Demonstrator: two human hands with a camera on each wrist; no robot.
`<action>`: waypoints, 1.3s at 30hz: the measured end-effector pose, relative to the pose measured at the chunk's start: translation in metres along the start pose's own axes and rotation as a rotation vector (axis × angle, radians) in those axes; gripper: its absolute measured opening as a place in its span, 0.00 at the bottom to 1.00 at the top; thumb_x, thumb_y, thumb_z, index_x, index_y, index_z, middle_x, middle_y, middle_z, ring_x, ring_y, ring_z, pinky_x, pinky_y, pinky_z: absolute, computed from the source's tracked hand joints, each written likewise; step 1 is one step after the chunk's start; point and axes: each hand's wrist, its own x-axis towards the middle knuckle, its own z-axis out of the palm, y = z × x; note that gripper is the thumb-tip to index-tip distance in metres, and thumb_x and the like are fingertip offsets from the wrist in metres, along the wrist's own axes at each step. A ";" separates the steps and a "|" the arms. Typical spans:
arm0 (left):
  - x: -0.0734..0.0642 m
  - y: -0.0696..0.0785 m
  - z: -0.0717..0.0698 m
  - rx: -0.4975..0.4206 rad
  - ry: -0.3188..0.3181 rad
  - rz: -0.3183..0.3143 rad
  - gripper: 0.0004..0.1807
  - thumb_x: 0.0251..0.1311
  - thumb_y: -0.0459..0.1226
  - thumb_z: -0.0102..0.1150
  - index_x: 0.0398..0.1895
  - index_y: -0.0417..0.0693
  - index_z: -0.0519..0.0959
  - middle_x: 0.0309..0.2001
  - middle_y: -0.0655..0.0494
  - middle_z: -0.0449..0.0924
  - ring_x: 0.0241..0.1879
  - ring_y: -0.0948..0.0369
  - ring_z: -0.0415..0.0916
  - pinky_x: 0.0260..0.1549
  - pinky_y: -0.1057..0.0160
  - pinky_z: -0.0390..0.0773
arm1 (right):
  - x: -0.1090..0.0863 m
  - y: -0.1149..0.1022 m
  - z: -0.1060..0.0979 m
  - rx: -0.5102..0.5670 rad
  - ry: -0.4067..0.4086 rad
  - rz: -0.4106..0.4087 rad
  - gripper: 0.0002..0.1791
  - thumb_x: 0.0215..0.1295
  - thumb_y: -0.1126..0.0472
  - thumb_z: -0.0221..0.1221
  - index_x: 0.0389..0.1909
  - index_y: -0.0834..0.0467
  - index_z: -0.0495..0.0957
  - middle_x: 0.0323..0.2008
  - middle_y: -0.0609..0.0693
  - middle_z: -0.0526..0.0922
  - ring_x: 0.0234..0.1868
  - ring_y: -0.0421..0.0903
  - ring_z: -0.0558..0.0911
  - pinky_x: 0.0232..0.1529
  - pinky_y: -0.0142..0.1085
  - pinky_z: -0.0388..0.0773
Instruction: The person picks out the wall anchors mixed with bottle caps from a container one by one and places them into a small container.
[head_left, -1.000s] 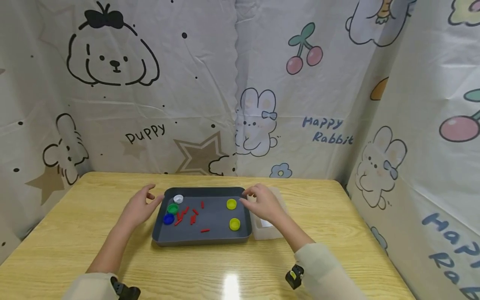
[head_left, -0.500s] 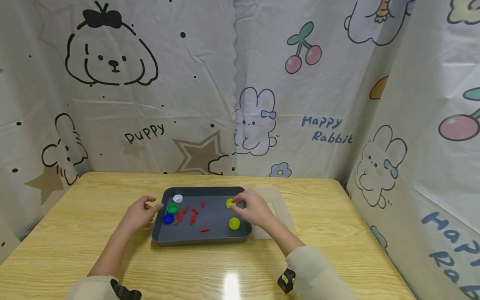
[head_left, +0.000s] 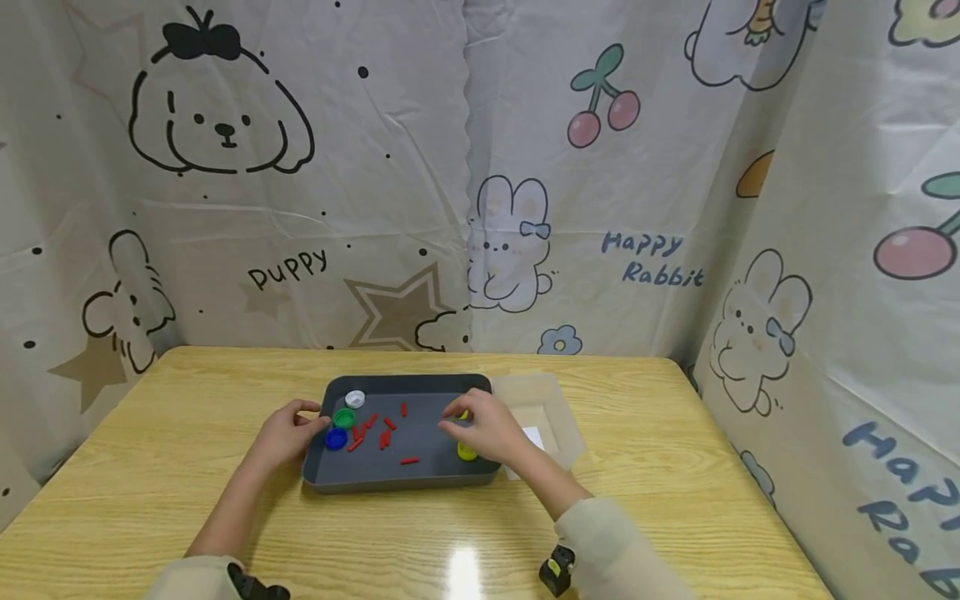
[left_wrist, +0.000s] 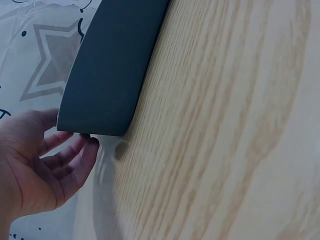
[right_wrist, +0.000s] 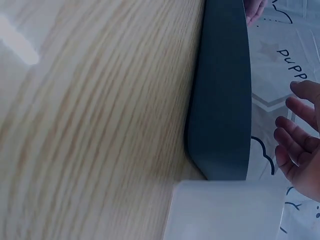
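A dark grey tray (head_left: 405, 481) lies on the table. My left hand (head_left: 287, 433) grips its left rim; in the left wrist view the thumb passes over the edge, fingers against the outer wall (left_wrist: 105, 75). White (head_left: 356, 399), green (head_left: 343, 418) and blue (head_left: 336, 438) caps line the tray's left side. Several short red sticks (head_left: 409, 461) are scattered around the middle. Over the right half hovers my right hand (head_left: 487, 429), fingers loosely bent and holding nothing. Beneath it, two yellow caps (head_left: 467, 452) are partly hidden.
A translucent plastic box (head_left: 558, 404) stands against the tray's right side, with a white card (head_left: 533, 437) in it. The wooden table (head_left: 360, 542) extends on all sides. Patterned cloth (head_left: 405, 208) hangs behind and at both sides.
My right hand has moved left from the tray's right rim to over the yellow caps. My left hand has come down onto the left rim, its thumb now over the edge.
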 end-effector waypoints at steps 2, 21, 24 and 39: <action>0.000 0.000 0.000 -0.003 0.009 0.007 0.26 0.64 0.41 0.54 0.57 0.30 0.66 0.37 0.38 0.77 0.31 0.58 0.75 0.26 0.64 0.73 | 0.000 -0.003 0.002 0.018 -0.010 0.002 0.10 0.61 0.52 0.61 0.38 0.52 0.83 0.36 0.46 0.79 0.34 0.41 0.74 0.36 0.30 0.71; 0.002 -0.005 0.005 -0.080 0.009 -0.024 0.25 0.63 0.39 0.54 0.59 0.34 0.66 0.39 0.37 0.77 0.26 0.59 0.75 0.23 0.63 0.76 | 0.002 -0.016 0.037 0.109 -0.147 0.008 0.12 0.59 0.56 0.62 0.41 0.57 0.82 0.36 0.49 0.80 0.31 0.36 0.75 0.32 0.26 0.72; 0.002 -0.005 0.004 -0.080 0.008 -0.022 0.25 0.64 0.40 0.54 0.59 0.34 0.65 0.40 0.35 0.77 0.27 0.59 0.76 0.23 0.62 0.77 | 0.002 -0.016 0.042 0.126 -0.168 0.031 0.11 0.59 0.57 0.63 0.40 0.56 0.82 0.35 0.49 0.81 0.30 0.35 0.75 0.31 0.26 0.72; 0.001 -0.008 0.004 -0.083 0.014 -0.017 0.26 0.64 0.40 0.54 0.60 0.33 0.65 0.39 0.37 0.77 0.28 0.59 0.76 0.24 0.62 0.76 | 0.009 -0.013 0.056 0.115 -0.237 0.098 0.08 0.57 0.60 0.64 0.38 0.55 0.82 0.34 0.45 0.83 0.31 0.35 0.78 0.31 0.26 0.72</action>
